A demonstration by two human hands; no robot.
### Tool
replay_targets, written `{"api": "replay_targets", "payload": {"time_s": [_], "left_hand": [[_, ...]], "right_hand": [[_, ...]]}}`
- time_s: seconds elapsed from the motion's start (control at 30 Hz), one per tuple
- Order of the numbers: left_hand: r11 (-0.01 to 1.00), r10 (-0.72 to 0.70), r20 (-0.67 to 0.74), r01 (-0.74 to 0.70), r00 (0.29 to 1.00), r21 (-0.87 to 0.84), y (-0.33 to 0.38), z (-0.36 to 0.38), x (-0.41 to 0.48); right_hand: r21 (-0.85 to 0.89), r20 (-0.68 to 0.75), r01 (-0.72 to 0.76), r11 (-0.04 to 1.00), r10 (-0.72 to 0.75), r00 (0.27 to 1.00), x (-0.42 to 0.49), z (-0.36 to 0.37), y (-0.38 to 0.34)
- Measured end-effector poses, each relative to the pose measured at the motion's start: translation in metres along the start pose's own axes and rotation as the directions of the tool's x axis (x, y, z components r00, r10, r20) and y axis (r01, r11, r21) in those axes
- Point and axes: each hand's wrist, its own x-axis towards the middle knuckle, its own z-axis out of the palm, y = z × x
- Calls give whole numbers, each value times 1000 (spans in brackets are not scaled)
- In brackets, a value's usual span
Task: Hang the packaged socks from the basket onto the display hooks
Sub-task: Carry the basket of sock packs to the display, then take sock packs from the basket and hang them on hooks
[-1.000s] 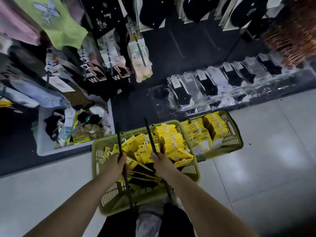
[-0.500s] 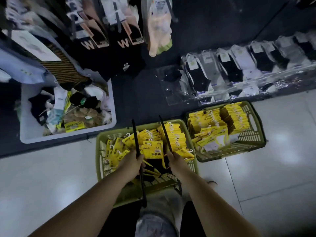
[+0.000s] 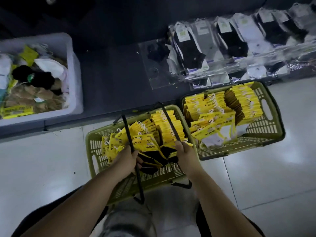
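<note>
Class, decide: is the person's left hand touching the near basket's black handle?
Touching. The head view shows the left hand curled round the black handle of the near basket.

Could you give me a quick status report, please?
Left hand and right hand each grip a black handle. Near basket holds yellow sock packs, none picked. Second basket close alongside.

The left hand and right hand are lowering the basket by its handles toward the floor, settling beside the second basket.
</note>
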Motion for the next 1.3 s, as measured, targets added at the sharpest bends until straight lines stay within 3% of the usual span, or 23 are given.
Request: {"api": "replay_targets", "payload": {"time_s": [0.2,0.33,0.43,0.53,0.67,0.8,1.0,1.1,1.17,1.23,1.3], "left_hand": [[972,180,22,-181,983,149,10,55,40],[942,315,26,-316,949,113,16,81,72],[908,404,11,-402,915,118,20,94,83],[888,450,9,-448,893,108,17,93,82],[876,482,41,-482,875,-8,11,73,70],[881,470,87,-473,878,18,7,51,65],[866,431,106,-444,896,230,4,23,48],[882,308,180,-352,934,314,10,-1,34],[915,211,190,-262,959,307,10,-25,29],[932,129,146,-171,981,320,1,-55,31],[909,37,40,-50,999,414,-18,-78,38]], "right_hand": [[10,-86,177,984,-175,981,32,-28,31],[227,-101,174,958,-155,983,56,-47,47],[349,-36,142,926,-139,990,61,-56,50],[286,-53,211,935,-204,977,56,-53,49],[95,-207,281,955,-257,944,55,-54,45],[-105,-281,287,952,-306,910,71,-67,62],[-79,-300,230,970,-243,922,92,-76,78],[-125,-259,225,966,-251,933,101,-80,83],[-65,-275,225,972,-234,932,108,-84,82],[-54,-283,230,972,-236,930,116,-88,81],[-195,-271,217,956,-266,925,120,-92,80]]}}
